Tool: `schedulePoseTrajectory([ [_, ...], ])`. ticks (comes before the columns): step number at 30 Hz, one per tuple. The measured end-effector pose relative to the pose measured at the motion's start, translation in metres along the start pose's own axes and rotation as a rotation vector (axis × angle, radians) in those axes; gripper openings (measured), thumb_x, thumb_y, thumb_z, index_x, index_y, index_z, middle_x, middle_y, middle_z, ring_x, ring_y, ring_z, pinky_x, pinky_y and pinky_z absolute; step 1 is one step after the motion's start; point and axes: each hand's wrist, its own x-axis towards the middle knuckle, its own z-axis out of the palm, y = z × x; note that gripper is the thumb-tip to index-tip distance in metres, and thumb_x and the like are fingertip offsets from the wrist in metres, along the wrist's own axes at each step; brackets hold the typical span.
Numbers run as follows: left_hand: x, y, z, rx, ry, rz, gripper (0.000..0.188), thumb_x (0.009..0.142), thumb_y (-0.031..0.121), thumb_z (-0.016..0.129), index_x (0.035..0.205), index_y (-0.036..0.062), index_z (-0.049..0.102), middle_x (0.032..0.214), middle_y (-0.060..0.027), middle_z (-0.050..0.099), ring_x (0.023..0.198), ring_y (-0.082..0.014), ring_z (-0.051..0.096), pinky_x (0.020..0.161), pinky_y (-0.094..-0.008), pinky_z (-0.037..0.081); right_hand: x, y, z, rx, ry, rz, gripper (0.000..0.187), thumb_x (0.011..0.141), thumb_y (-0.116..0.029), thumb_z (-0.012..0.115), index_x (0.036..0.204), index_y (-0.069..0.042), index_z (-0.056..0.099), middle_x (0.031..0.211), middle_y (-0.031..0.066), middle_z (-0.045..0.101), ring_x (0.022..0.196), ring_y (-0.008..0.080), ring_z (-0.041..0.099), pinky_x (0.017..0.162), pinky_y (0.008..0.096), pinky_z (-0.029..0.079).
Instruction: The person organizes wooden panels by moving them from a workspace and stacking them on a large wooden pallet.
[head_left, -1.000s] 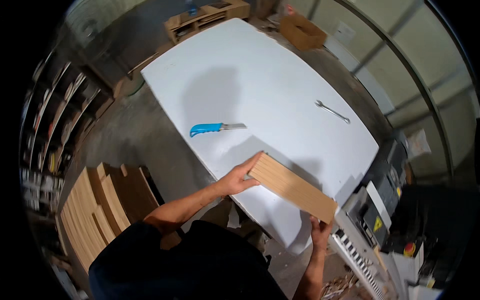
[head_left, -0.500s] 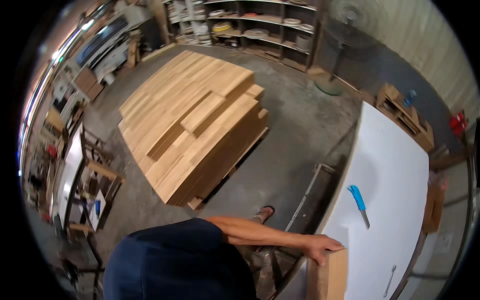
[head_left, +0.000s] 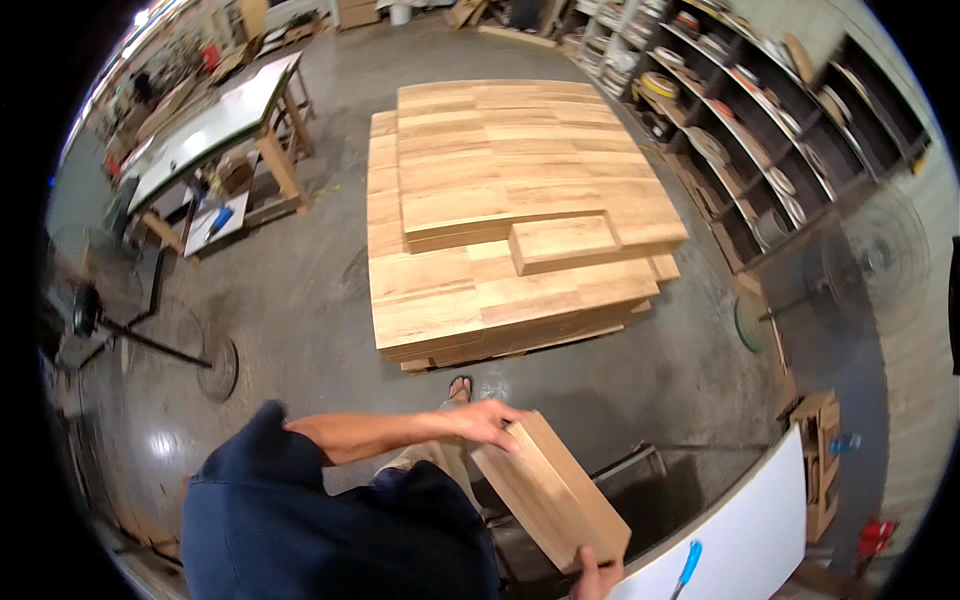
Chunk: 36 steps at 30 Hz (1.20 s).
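Beside the white bench (head_left: 742, 528), I've got the wooden block (head_left: 555, 492) up, fingers of left hand (head_left: 488, 424) and right hand (head_left: 597, 580) grasping opposite ends; looks like a two-handed holding step, next move calling for even support.

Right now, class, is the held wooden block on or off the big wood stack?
Off: the left hand and right hand hold the wooden block, and floor shows between it and the stack.

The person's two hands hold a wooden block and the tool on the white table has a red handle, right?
Not quite: in the head view, the tool has a blue handle, not red. It is on the white table, and the left hand and right hand hold the wooden block.
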Motion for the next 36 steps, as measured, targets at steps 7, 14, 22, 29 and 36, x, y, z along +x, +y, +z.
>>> schedulePoseTrajectory([
  [7, -0.043, -0.064, -0.16, -0.242, 0.609, -0.249, 0.029, 0.075, 0.01, 0.075, 0.102, 0.0018, 0.068, 0.093, -0.0035, 0.066, 0.084, -0.0129, 0.058, 0.076, -0.0293, 0.048, 0.174, -0.037, 0.224, 0.046, -0.566, 0.08, 0.045, 0.07, -0.007, 0.075, 0.111, 0.002, 0.059, 0.104, 0.008, 0.062, 0.094, 0.0159, 0.057, 0.085, 0.0301, 0.045],
  [14, -0.053, -0.115, -0.282, -0.607, 1.005, -0.334, 0.026, 0.074, 0.01, 0.075, 0.096, -0.002, 0.067, 0.075, -0.0026, 0.064, 0.064, -0.01, 0.054, 0.057, -0.0259, 0.045, 0.275, -0.034, 0.453, -0.088, -0.893, 0.161, 0.043, 0.076, -0.005, 0.07, 0.115, 0.006, 0.057, 0.105, 0.0113, 0.063, 0.091, 0.0169, 0.059, 0.081, 0.03, 0.047],
  [22, -0.037, -0.138, -0.352, -0.594, 1.057, -0.394, 0.014, 0.078, 0.013, 0.073, 0.074, 0.005, 0.063, 0.065, 0.0022, 0.055, 0.056, -0.0088, 0.046, 0.054, -0.0249, 0.038, 0.322, -0.048, 0.573, -0.296, -0.924, 0.105, 0.031, 0.078, -0.009, 0.071, 0.105, 0.002, 0.063, 0.095, 0.0081, 0.067, 0.086, 0.0145, 0.06, 0.078, 0.0283, 0.046],
  [29, -0.022, -0.136, -0.362, -0.578, 1.111, -0.485, 0.018, 0.08, 0.016, 0.073, 0.073, 0.0045, 0.061, 0.065, 0.0006, 0.055, 0.057, -0.0099, 0.047, 0.056, -0.0252, 0.04, 0.341, -0.044, 0.601, -0.479, -0.872, -0.098, 0.038, 0.08, -0.019, 0.07, 0.108, 0.005, 0.06, 0.095, 0.0151, 0.067, 0.086, 0.0235, 0.062, 0.079, 0.0321, 0.047],
  [36, -0.013, -0.126, -0.356, -0.61, 1.199, -0.484, 0.021, 0.078, 0.017, 0.074, 0.078, 0.001, 0.06, 0.071, -0.0033, 0.059, 0.063, -0.012, 0.053, 0.061, -0.028, 0.044, 0.297, -0.047, 0.564, -0.341, -0.613, -0.466, 0.061, 0.078, -0.025, 0.072, 0.118, 0.012, 0.045, 0.105, 0.0237, 0.058, 0.103, 0.0355, 0.053, 0.091, 0.0379, 0.041],
])
